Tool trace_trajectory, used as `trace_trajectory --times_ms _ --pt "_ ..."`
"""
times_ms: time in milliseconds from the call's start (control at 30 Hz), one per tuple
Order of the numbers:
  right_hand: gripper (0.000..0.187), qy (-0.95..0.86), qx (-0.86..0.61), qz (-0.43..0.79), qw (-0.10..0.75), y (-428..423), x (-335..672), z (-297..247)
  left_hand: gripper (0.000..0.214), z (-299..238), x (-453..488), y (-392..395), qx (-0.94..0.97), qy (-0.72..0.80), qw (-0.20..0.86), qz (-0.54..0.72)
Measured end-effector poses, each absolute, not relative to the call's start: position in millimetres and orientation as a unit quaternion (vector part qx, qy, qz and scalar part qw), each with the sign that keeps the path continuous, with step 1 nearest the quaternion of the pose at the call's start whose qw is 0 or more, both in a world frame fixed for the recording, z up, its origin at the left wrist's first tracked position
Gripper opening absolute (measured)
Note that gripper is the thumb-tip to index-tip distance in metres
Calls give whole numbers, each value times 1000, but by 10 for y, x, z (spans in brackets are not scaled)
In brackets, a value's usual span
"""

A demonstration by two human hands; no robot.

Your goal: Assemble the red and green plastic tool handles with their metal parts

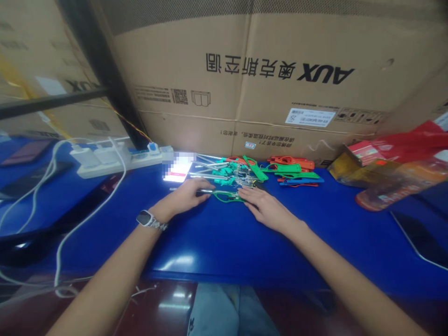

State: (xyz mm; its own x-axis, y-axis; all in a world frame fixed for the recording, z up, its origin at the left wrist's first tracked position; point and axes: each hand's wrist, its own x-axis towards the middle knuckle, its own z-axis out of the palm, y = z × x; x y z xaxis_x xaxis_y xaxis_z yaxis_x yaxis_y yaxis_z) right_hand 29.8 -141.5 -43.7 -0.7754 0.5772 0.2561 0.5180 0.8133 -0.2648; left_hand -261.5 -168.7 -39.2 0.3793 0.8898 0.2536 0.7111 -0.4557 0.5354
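Note:
Near the back of the blue table, a thin metal rod with a green plastic loop-shaped part (pixel 226 196) lies between my hands. My left hand (pixel 187 197), with a watch on its wrist, is closed with thumb and fingers about the rod. At the other end of the green part, my right hand (pixel 264 207) has its fingers stretched out, their tips touching or just over it. Beyond the hands is a pile of metal rods with teal-green plastic ends (pixel 220 171), tangled with small wiry metal pieces (pixel 245 176). A flat green plastic piece (pixel 255 169) leans across this pile.
Right of the pile lie orange plastic pieces (pixel 290 163) and blue ones (pixel 306 181). A lit phone (pixel 178 170) and a white power strip (pixel 89 170) with cables are left. A bottle (pixel 388 189) and dark phone (pixel 423 238) lie right. A large cardboard box (pixel 175 56) stands behind.

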Motion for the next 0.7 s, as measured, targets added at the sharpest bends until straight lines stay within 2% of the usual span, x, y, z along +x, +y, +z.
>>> trace_trajectory --times_ms 133,333,533,700 --pt "42 -936 -296 92 167 -1419 293 -441 22 -427 -2647 -1641 826 473 161 262" --pt "43 -931 -284 123 195 -1407 300 -436 29 -510 -2660 -1579 848 457 92 252" --pt "46 -933 -285 135 175 -1392 321 -423 26 -391 -2597 -1669 832 494 101 230" --pt "47 -932 -284 146 175 -1374 337 -436 37 -313 -2537 -1756 804 524 150 237"
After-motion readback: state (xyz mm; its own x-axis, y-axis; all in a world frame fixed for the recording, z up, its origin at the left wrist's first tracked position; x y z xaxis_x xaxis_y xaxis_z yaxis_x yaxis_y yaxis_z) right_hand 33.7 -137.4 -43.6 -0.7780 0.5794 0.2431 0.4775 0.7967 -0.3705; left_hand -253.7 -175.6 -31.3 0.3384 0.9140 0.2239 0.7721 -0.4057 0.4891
